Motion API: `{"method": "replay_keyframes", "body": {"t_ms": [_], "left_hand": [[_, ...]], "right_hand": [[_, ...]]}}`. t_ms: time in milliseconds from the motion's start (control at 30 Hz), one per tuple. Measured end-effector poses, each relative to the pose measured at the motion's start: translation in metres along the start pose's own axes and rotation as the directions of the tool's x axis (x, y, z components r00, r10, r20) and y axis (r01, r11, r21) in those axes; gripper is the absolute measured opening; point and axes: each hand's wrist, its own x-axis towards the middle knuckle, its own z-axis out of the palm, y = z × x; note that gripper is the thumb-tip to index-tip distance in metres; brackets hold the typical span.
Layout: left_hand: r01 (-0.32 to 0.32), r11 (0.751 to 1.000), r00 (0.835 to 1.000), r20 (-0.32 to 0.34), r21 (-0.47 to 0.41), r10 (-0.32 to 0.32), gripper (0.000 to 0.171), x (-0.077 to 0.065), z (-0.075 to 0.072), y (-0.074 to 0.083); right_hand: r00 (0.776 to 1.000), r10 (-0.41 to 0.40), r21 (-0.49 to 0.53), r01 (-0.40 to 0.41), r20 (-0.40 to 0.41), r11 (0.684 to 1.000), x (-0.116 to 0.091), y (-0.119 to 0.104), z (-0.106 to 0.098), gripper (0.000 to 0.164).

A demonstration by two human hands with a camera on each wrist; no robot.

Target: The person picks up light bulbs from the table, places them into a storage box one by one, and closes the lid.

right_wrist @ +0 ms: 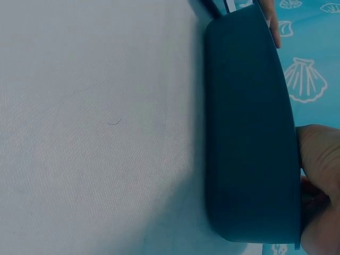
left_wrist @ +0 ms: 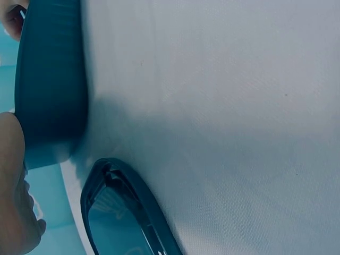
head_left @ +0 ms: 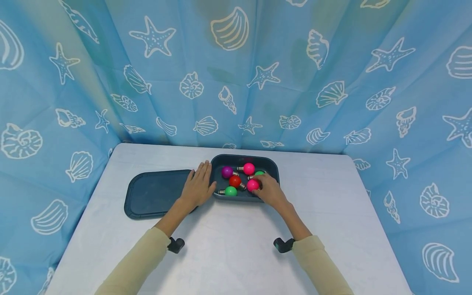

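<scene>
A dark blue-grey box [head_left: 245,198] holds several small coloured light bulbs with metal screw bases: a purple bulb [head_left: 227,172], a red bulb [head_left: 234,181], a green bulb [head_left: 230,191] and a pink bulb [head_left: 248,168] among them. My right hand [head_left: 271,190] reaches over the box's right front and pinches another pink bulb [head_left: 252,185] between thumb and fingers. Behind those fingers a second green bulb [head_left: 259,173] is partly covered. My left hand [head_left: 196,186] rests with straight fingers along the box's left wall. Both wrist views show mainly the box's outer side [right_wrist: 249,127].
Left of the box lies a dark flat lid [head_left: 155,192], its right end partly under my left hand and wrist. Everything rests on a white-covered table [head_left: 228,254]. A blue curtain [head_left: 236,82] with shell and starfish prints hangs behind and at both sides.
</scene>
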Motion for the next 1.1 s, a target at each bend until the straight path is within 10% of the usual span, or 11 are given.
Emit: {"method": "replay_keyframes", "body": {"t_ms": [800, 1100], "left_hand": [[0.089, 0.993, 0.996, 0.009, -0.072, -0.088, 0.072, -0.003, -0.001, -0.003], [0.035, 0.982, 0.987, -0.147, -0.187, -0.063, 0.066, -0.027, -0.008, -0.036]], "right_hand": [[0.999, -0.045, 0.003, 0.045, -0.029, 0.999, -0.001, 0.004, -0.001, 0.044], [0.99, -0.084, 0.078, 0.093, -0.11, 0.993, -0.013, -0.007, -0.009, 0.038]]}}
